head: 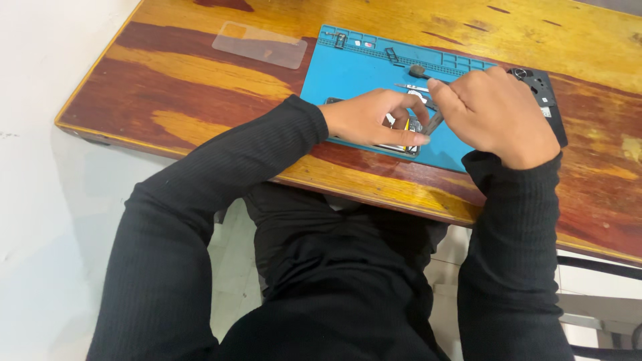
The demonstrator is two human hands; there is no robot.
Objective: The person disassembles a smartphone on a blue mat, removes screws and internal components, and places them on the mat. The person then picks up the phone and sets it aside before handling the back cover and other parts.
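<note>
A person in black sleeves works at a worn wooden counter (200, 73), both hands over an opened phone (401, 137) lying at the 6 o'clock edge of a blue repair mat (348, 67). The left hand (371, 119) presses down on the phone, fingers curled; the right hand (498, 113) is closed around a slim tool (433, 122). With loose parts at 12 o'clock, a slip could likely scratch the exposed board.

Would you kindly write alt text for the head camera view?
A person's left hand steadies an opened phone on a blue work mat while the right hand works a slim tool into it, on a worn wooden table.
</note>
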